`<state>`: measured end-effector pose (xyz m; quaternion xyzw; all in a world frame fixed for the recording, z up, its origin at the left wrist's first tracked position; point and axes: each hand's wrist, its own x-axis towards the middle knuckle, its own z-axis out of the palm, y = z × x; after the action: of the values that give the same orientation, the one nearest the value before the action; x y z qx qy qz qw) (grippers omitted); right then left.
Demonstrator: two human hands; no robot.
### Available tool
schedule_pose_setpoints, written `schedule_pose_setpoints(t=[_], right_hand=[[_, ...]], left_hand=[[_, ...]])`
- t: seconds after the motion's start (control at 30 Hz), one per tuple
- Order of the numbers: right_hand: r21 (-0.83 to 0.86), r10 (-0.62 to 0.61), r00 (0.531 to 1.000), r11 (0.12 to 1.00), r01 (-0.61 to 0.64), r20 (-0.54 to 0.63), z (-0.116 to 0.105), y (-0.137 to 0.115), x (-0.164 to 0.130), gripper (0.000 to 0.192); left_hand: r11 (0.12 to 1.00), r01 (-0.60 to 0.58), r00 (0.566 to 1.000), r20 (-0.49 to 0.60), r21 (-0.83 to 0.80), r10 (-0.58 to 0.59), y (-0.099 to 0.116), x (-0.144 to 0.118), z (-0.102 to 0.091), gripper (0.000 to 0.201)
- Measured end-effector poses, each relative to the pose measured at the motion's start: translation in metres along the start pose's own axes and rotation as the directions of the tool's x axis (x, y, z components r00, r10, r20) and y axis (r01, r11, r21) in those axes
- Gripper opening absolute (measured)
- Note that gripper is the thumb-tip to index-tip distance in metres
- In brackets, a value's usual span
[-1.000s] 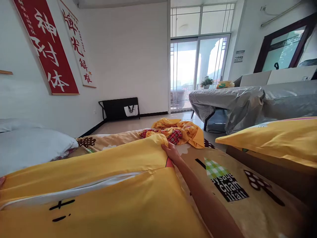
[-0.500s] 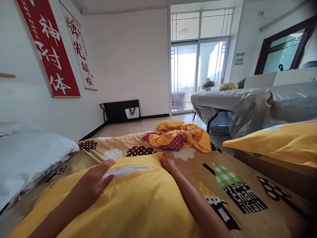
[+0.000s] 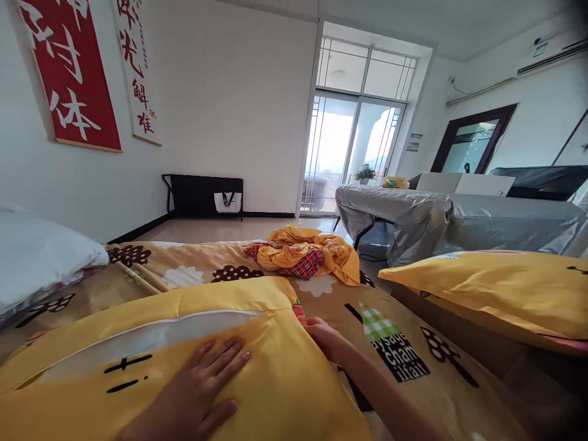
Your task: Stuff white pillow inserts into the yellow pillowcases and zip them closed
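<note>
A yellow pillowcase [image 3: 294, 373] with black face marks lies across the bed in front of me. Through a long slit along its far side shows a white pillow [image 3: 151, 327]. Flat on top of the case rests my left hand [image 3: 206, 373], fingers stretched and holding nothing. At the case's right edge, by a small red printed patch, my right hand [image 3: 324, 337] is closed on the cloth; its fingertips are partly hidden.
Beyond the pillow, crumpled yellow and red-checked cloth [image 3: 303, 252] lies on the patterned bedsheet [image 3: 184, 277]. A second yellow pillow [image 3: 496, 294] is on the right, a white pillow [image 3: 41, 257] on the left. A plastic-covered table [image 3: 399, 214] stands behind.
My left hand has come down from above the slit to lie flat on the case. The right hand has slid nearer along the right edge. The view has tilted and turned right.
</note>
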<state>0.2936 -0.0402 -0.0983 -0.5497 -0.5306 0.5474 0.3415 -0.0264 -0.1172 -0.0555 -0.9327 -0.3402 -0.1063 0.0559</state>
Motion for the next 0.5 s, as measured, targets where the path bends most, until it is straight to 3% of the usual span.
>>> schedule_pose_setpoints(t=[0.13,0.27,0.37,0.5], right_hand=[[-0.077,-0.108,0.989,0.992,0.100,-0.105,0.023,-0.027,0.011,0.039],[-0.236,-0.263,0.939,0.949,0.210,-0.223,0.019,-0.052,0.040,0.023],[-0.346,-0.295,0.917,0.918,0.194,-0.267,0.006,-0.041,0.047,0.010],[-0.410,-0.226,0.931,0.907,0.094,-0.288,-0.003,-0.001,0.037,0.011]], left_hand=[[0.999,0.012,0.998,-0.061,0.044,-0.009,-0.002,0.000,0.002,0.063],[0.990,0.091,0.989,-0.123,0.105,-0.078,-0.009,-0.002,0.003,0.063],[0.983,0.138,0.984,-0.128,0.121,-0.122,-0.017,-0.008,0.006,0.060],[0.985,0.143,0.985,-0.111,0.094,-0.132,-0.024,-0.017,0.013,0.054]])
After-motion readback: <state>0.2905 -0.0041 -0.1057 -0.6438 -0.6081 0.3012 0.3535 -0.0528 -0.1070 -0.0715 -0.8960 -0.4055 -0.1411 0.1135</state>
